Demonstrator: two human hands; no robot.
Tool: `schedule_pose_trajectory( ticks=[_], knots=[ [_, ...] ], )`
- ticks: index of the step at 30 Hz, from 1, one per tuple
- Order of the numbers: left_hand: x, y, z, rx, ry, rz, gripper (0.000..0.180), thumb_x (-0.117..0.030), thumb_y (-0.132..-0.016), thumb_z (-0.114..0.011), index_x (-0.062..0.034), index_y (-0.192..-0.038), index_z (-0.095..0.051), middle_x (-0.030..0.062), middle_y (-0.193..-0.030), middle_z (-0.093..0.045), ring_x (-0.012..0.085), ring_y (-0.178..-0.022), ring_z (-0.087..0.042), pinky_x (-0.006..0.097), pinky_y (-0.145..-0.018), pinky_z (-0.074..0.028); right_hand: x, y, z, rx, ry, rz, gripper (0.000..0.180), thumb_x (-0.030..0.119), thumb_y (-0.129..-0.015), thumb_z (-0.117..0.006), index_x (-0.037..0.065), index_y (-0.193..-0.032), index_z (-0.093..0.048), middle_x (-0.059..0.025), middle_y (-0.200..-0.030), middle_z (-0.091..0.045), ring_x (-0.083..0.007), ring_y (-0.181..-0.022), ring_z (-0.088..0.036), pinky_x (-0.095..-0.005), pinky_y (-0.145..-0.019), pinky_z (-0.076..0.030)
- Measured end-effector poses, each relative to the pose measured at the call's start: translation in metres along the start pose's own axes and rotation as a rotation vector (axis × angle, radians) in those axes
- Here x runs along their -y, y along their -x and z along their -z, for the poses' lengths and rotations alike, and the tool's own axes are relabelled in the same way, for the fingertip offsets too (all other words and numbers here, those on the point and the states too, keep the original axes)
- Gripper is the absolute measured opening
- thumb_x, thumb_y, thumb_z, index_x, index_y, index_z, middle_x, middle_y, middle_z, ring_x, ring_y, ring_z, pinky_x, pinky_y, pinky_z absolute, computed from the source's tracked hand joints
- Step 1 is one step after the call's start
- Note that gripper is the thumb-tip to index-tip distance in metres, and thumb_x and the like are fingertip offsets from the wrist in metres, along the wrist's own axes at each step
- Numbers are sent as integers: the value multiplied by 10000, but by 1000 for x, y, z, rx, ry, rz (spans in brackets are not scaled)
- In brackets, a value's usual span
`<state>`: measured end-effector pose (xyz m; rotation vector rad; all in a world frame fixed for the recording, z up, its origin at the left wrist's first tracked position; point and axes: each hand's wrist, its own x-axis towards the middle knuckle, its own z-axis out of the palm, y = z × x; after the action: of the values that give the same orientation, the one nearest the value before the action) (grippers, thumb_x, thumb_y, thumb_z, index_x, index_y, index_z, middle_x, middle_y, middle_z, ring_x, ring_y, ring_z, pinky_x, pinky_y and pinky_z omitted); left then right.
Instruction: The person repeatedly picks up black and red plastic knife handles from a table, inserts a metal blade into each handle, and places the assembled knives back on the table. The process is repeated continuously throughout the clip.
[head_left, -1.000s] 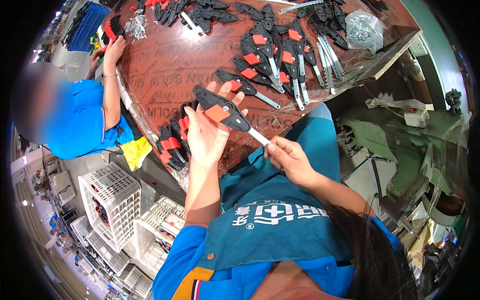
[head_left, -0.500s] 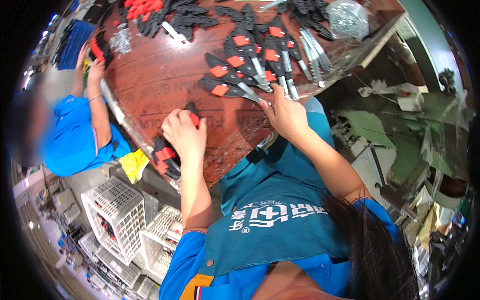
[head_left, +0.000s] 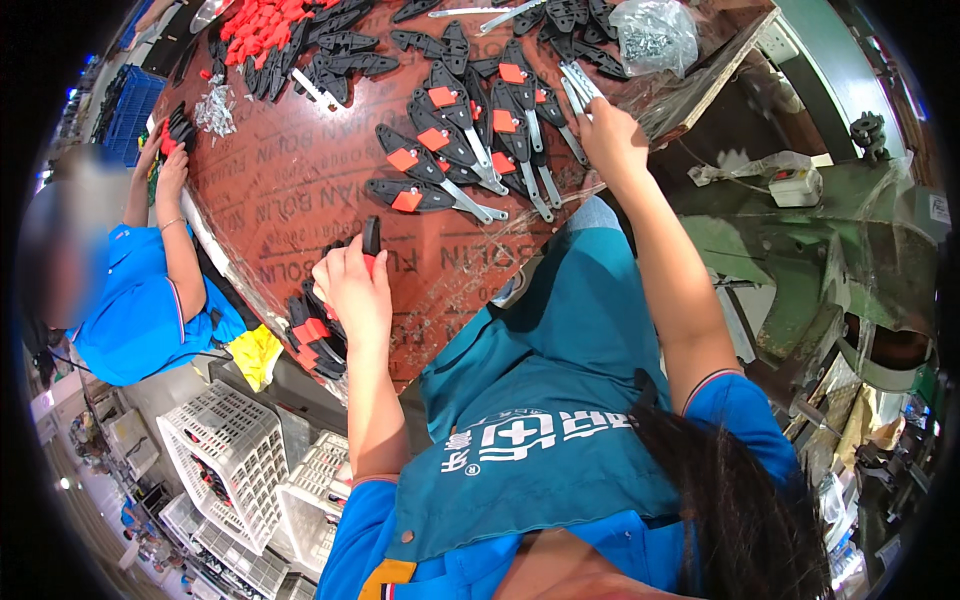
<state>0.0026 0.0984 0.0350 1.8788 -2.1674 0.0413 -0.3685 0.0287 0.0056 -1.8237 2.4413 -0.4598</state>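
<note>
My left hand (head_left: 355, 292) is closed around a black plastic part (head_left: 372, 236) with a bit of red on it; the fingers hide most of it. Beside that hand, at the table's near left edge, lie several stacked black-and-red pieces (head_left: 312, 330). Farther right, my right hand (head_left: 614, 140) has its fingers closed on the ends of flat metal strips (head_left: 578, 88); how many it grips cannot be made out. Between the hands, several black plastic parts with red blocks and metal strips (head_left: 437, 141) lie in overlapping rows.
Loose red pieces (head_left: 262, 30), black parts (head_left: 345, 62) and small metal hardware (head_left: 214, 110) cover the far left table. A clear bag of hardware (head_left: 655, 38) sits far right. Another person (head_left: 140, 290) handles similar parts at left. White crates (head_left: 225, 465) stand below; green machinery (head_left: 800, 240) is at right.
My right hand has moved away from the strip ends of the laid-out parts to the loose metal strips. My left hand still holds its part, now turned more upright. The view has shifted slightly.
</note>
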Motion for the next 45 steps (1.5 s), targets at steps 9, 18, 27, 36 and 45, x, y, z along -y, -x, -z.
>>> schedule_pose_trajectory(
  ticks=[9,18,27,36,45],
  knots=[
    [1,-9,47,217,2409,526,434,-255,-1018,-476,-160,-1434,-395,174,-1283,-550,313,-1045,-619,495,-975,-498,26,-57,4,283,90,-80,259,147,-848,-532,9,-974,-711,-217,-1010,-697,-381,-951,-684,-476,-810,-550],
    [-26,4,37,485,2708,754,460,-291,-1001,-435,-95,-1417,-412,282,-1465,-353,409,-1210,-489,540,-1032,-390,9,-66,-14,180,189,90,271,142,-869,-497,-29,-992,-669,-211,-988,-696,-388,-966,-675,-481,-805,-544],
    [-23,8,35,423,2462,635,479,-237,-1021,-447,-69,-1455,-336,242,-1484,-349,415,-1332,-408,564,-1125,-325,20,-47,-4,371,102,-44,331,281,-787,-620,6,-945,-718,-217,-984,-698,-393,-933,-678,-463,-812,-541],
    [-35,1,38,479,2328,521,617,-248,-986,-521,-6,-1482,-245,205,-1483,-372,381,-1401,-321,510,-1140,-341,14,-53,9,429,171,80,400,362,-740,-665,19,-938,-714,-222,-908,-699,-374,-905,-684,-449,-801,-546],
    [-24,9,4,233,2565,595,535,-218,-988,-517,-27,-1447,-319,202,-1479,-380,425,-1392,-310,536,-1117,-379,34,47,101,577,-1153,-189,293,265,-856,-554,5,-750,-639,-94,-652,-667,-172,-524,-612,-287,-492,-475]
  ],
)
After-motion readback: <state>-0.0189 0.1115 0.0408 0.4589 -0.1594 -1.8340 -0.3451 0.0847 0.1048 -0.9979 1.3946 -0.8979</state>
